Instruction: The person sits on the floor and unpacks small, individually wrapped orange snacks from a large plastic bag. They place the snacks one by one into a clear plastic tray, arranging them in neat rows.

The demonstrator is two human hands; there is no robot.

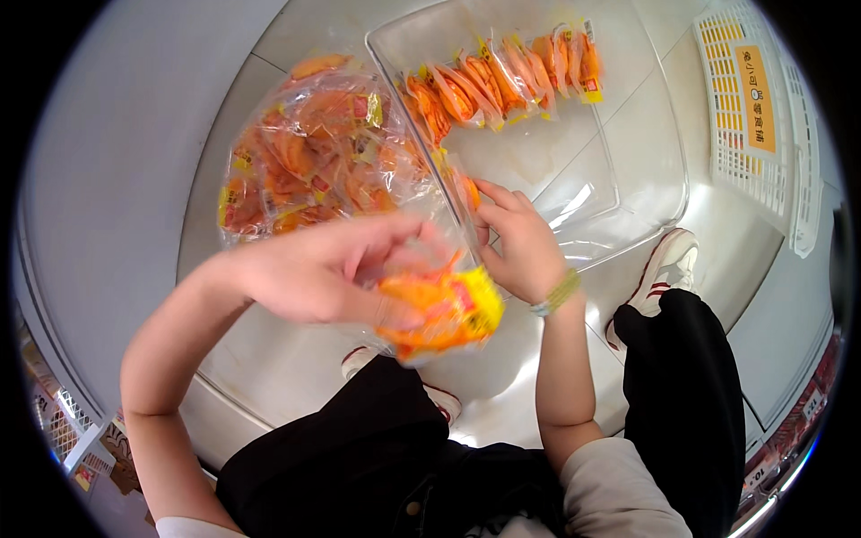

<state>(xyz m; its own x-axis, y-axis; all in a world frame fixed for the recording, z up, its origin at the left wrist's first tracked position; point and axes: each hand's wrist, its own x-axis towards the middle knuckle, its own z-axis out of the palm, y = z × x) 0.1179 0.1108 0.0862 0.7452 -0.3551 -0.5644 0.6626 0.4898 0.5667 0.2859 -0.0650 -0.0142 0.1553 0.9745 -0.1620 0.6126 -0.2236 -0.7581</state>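
Note:
My left hand (332,269), blurred by motion, grips an orange snack packet with a yellow end (444,309), in front of a large clear bag of similar packets (300,152). My right hand (520,242) is at the near left part of a clear plastic bin (646,157), its fingers closed on another orange packet (468,188) beside the bin's left wall. A row of upright orange packets (502,81) stands along the far side of the bin and turns down toward its left wall.
The bin and bag are on a tiled floor (466,368). A white slotted basket (740,179) with an orange label is at the right. My white shoes (668,260) and dark-trousered legs (682,377) frame the near area. Grey panels (108,134) bound the left, with wire baskets (63,421) below.

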